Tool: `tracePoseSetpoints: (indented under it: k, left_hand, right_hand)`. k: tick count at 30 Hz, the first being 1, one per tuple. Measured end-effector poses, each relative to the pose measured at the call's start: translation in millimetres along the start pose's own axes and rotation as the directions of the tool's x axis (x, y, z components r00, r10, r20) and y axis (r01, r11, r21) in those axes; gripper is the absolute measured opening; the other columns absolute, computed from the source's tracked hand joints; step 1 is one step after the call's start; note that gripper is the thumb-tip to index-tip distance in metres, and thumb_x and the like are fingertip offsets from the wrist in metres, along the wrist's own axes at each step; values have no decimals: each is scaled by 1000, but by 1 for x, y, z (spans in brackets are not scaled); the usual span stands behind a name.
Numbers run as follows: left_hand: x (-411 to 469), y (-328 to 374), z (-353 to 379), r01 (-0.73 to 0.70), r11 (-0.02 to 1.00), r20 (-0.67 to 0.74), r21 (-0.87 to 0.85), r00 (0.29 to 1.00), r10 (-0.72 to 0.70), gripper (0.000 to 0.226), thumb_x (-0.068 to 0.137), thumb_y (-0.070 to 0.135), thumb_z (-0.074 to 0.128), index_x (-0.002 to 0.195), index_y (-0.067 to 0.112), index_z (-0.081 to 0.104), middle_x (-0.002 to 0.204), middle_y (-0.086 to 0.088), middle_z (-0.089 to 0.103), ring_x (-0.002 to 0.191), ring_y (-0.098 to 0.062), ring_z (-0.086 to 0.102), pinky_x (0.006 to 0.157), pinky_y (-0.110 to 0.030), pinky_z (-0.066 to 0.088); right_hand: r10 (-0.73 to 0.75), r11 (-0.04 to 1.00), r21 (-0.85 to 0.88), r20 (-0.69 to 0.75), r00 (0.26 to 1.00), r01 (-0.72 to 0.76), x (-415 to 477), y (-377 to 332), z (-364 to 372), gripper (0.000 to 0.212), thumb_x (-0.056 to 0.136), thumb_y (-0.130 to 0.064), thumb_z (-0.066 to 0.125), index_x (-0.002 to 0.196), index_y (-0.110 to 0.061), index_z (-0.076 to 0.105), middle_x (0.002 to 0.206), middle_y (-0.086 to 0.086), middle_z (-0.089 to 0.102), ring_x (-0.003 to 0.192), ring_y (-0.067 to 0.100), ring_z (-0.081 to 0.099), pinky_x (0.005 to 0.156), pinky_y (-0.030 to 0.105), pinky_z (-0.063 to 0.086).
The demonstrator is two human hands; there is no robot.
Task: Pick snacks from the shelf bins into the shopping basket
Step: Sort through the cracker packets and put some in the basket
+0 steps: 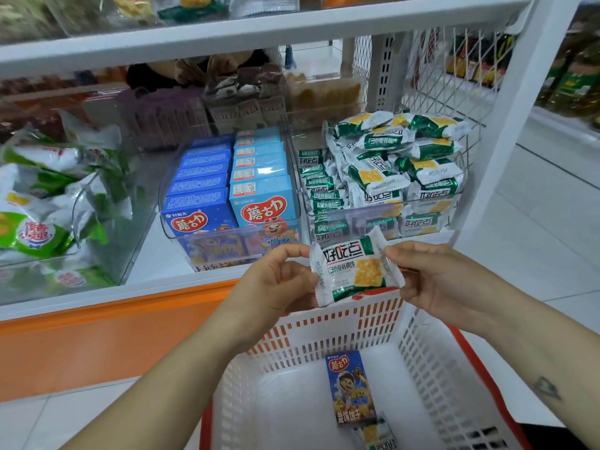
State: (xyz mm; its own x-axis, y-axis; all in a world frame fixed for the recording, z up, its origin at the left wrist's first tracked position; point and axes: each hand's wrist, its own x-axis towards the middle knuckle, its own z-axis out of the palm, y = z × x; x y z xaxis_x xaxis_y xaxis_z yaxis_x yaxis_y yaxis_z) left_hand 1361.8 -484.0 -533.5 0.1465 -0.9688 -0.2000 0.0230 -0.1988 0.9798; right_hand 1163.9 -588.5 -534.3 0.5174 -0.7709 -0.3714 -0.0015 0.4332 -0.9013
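Observation:
A white-and-green cracker packet (354,266) hangs between both hands, just above the far rim of the white shopping basket (431,368). My left hand (276,280) pinches its left edge and my right hand (431,280) pinches its right edge. On the basket floor lie a blue snack box (350,389) and another green cracker packet (378,435). The clear bin of the same cracker packets (389,177) stands on the shelf right behind the held packet.
A clear bin of blue snack boxes (227,190) stands left of the cracker bin. Green-and-white bags (48,203) fill a bin at far left. More bins sit at the shelf's back. A white upper shelf edge (227,30) overhangs. The basket has an orange rim.

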Motion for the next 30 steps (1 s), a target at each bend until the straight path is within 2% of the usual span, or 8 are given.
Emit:
tracePoseSetpoints:
  k: [3,7,9,12,16,18,23,30]
  left_hand:
    - [1,-1,0,-25,989,-37,145,999,31,20,91,7,58,109,15,55,94,-12,72,84,-30,71,80,-40,57]
    - [-1,-6,3,-111,933,-96,342,984,152,7,91,13,59,94,19,57,88,-3,73,80,-24,71,83,-55,53]
    - [-3,-8,6,-155,906,-134,394,966,223,6,91,16,61,88,21,59,81,0,73,72,-28,67,71,-49,56]
    - [-6,-8,9,-213,915,-159,342,947,280,18,92,12,59,82,27,61,72,-4,71,51,-26,39,45,-28,35]
    - [-4,-8,16,-274,925,-205,263,921,332,31,91,0,56,75,24,66,102,7,66,62,-17,61,58,-15,45]
    - [-5,-9,22,-243,960,-190,138,945,267,6,86,11,63,86,18,63,104,9,68,72,-14,67,68,-19,52]
    - [1,-18,27,-58,995,-227,81,971,75,65,59,37,72,119,29,51,107,2,67,91,-23,69,84,-42,56]
    - [4,-22,20,148,987,-108,-65,982,-154,47,64,26,72,105,7,61,92,-12,74,84,-27,71,80,-39,57]
  right_hand:
    - [-22,997,-69,11,1000,23,-3,-2,-1,5,67,-19,70,62,-17,69,59,1,52,42,6,44,45,16,36]
    - [-124,957,-262,9,992,122,-5,-3,-1,14,70,-20,69,78,-8,68,59,4,62,52,10,59,59,23,43]
    - [-178,952,-249,24,984,178,-7,-5,0,16,78,-23,64,80,-7,68,75,8,73,71,18,70,65,23,49]
    - [-207,956,-204,30,978,209,-11,-5,4,29,79,-35,60,76,-7,70,87,12,74,82,24,71,73,27,57]
    - [-349,890,-344,-89,933,300,-13,0,10,8,77,-6,73,74,-11,68,72,-1,73,71,14,69,68,23,54]
    - [-365,895,-319,-127,922,311,-14,2,11,16,75,-3,74,73,-15,65,73,-9,73,67,8,68,70,24,51]
    - [-381,898,-291,-137,914,330,-13,5,13,21,77,-2,73,73,-19,62,72,-9,73,68,6,67,74,30,50]
    - [-354,904,-295,-107,929,310,-8,9,9,25,81,-3,69,72,-26,74,86,-11,74,79,4,68,71,20,50]
